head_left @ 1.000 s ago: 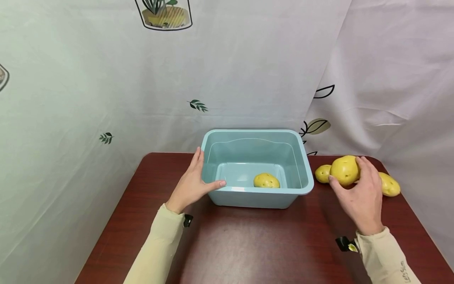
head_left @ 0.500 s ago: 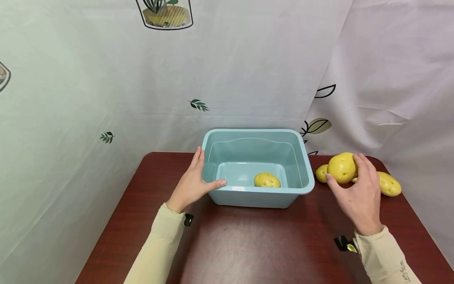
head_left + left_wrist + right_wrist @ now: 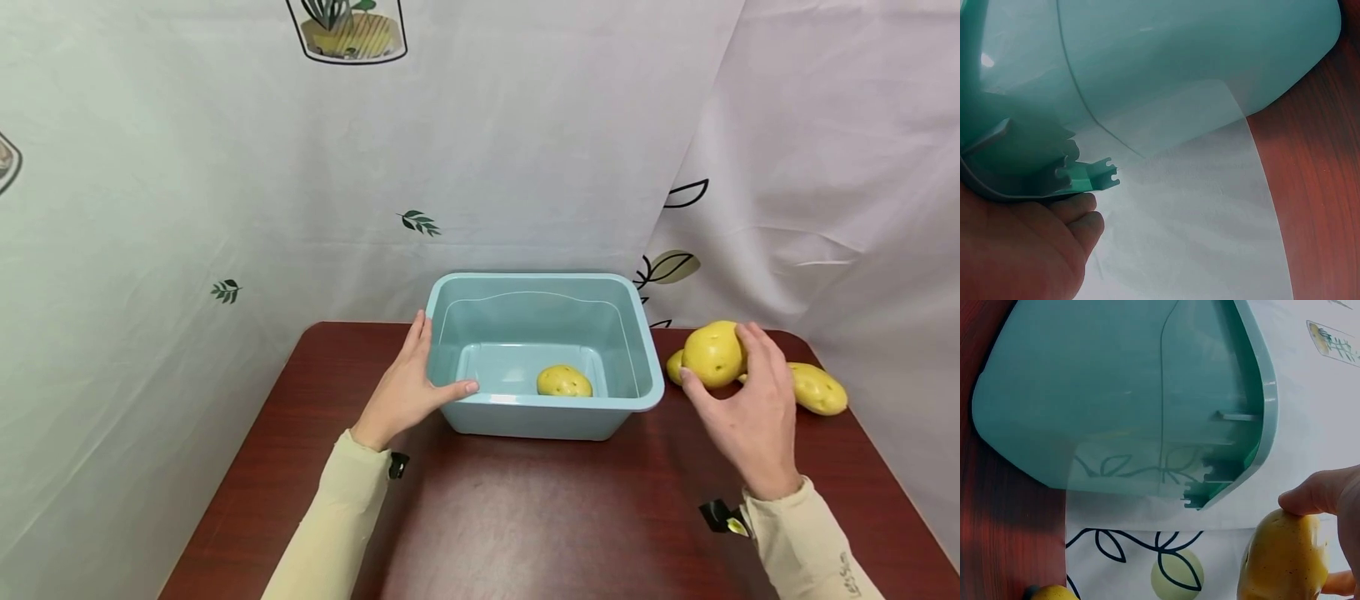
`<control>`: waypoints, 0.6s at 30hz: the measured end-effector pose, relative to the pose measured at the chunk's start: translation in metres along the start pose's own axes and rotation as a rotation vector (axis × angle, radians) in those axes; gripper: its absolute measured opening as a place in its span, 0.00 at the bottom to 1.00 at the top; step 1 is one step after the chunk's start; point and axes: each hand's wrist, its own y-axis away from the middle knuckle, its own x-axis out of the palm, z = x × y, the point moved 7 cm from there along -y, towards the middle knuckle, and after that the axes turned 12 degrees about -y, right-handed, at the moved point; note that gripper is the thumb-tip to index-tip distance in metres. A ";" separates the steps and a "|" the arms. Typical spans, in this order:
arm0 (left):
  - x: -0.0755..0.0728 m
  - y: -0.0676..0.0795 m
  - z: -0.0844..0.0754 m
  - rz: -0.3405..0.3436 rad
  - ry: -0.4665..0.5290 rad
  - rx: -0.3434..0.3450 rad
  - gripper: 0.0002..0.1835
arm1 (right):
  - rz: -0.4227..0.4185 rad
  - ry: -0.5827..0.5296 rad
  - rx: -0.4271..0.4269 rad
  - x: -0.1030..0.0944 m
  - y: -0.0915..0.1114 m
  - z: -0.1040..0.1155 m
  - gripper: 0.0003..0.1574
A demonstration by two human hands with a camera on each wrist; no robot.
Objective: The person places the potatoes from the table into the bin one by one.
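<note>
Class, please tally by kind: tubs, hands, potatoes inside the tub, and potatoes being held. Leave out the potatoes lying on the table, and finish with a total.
Tub: 1
Hands, meaning the left hand and the right hand: 2
Inside the tub, a yellow potato: 1
In the right hand, a held potato: 1
Total: 5

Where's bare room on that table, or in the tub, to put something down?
Widest is the table front, between the left sleeve and right sleeve, before the tub. Another lies left of the tub, beyond the left sleeve. Inside, the floor left of the lone potato looks free. The back right corner is crowded: the right fingers hold a big potato near loose potatoes.
</note>
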 end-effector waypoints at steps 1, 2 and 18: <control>0.000 0.000 0.000 0.000 0.002 0.000 0.68 | 0.000 -0.002 0.000 0.000 0.000 0.001 0.51; 0.000 0.000 0.000 -0.001 -0.001 0.000 0.68 | 0.000 -0.003 -0.001 0.000 0.000 0.001 0.51; 0.001 0.000 0.001 -0.002 -0.004 0.003 0.67 | 0.014 -0.025 -0.036 0.006 0.000 0.013 0.51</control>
